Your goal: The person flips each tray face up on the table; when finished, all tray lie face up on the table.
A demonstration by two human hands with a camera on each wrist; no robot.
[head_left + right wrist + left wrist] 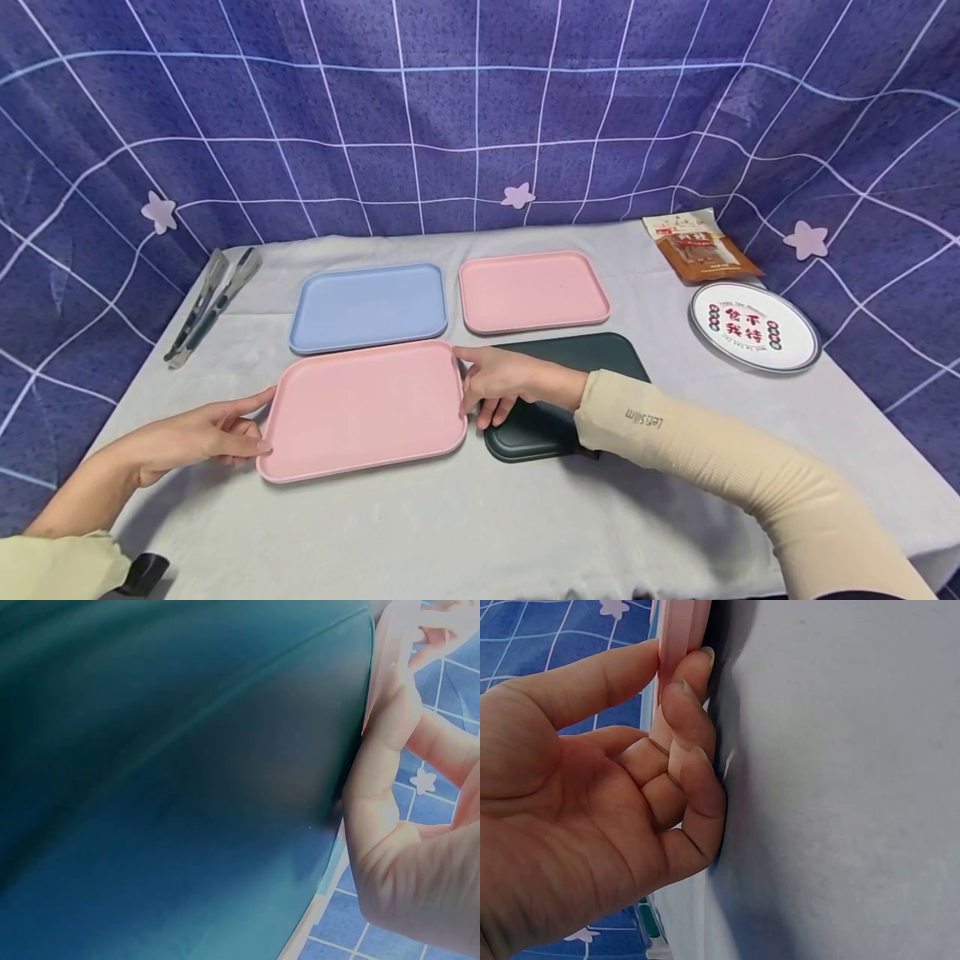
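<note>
A large pink tray [363, 412] lies at the front left of the table, tilted slightly in the head view. My left hand [197, 435] pinches its left short edge; in the left wrist view the thumb is on one face of the tray rim [684, 630] and the curled fingers are at the other. At the opposite short edge, my right hand [510, 379] grips the rim. Its forearm passes over a dark green tray [540, 429] on the right, hiding part of it. The green tray fills much of the right wrist view.
Behind lie a blue tray [367, 307] and a smaller pink tray [534, 292]. Metal tongs [213, 308] rest at the left edge. On the right are a white plate [753, 329] with printed characters and a brown food packet [701, 247]. A blue curtain [450, 108] encloses the table.
</note>
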